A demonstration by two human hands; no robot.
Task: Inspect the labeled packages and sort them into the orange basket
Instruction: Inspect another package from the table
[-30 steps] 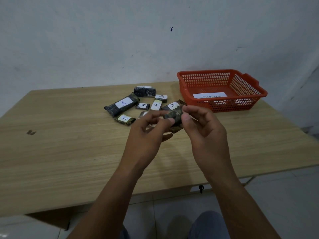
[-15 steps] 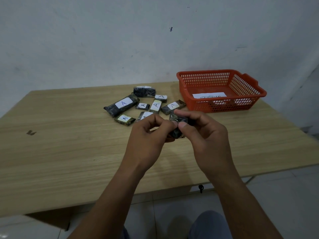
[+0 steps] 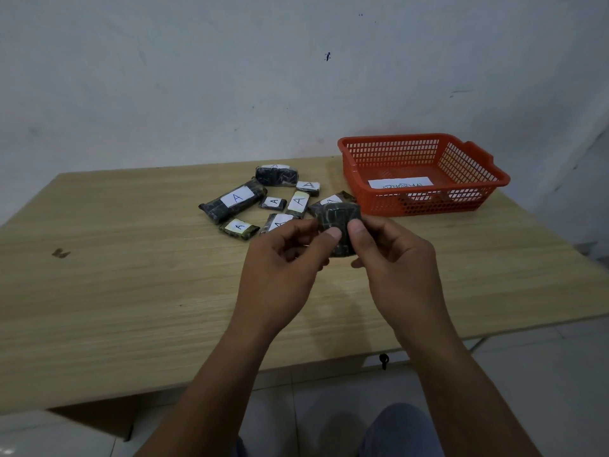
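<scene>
Both hands, left (image 3: 283, 258) and right (image 3: 398, 258), pinched one dark package (image 3: 337, 216) with thumbs and fingertips, apparently hunting its label.

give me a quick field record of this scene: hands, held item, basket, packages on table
left hand: left hand pinches the held package
right hand: right hand pinches the same package
held item: dark wrapped package, no label showing on the visible side
basket: orange basket holds a white paper slip, no packages seen inside
on table: long package and smaller ones, labelled A
surface: wooden table
</scene>
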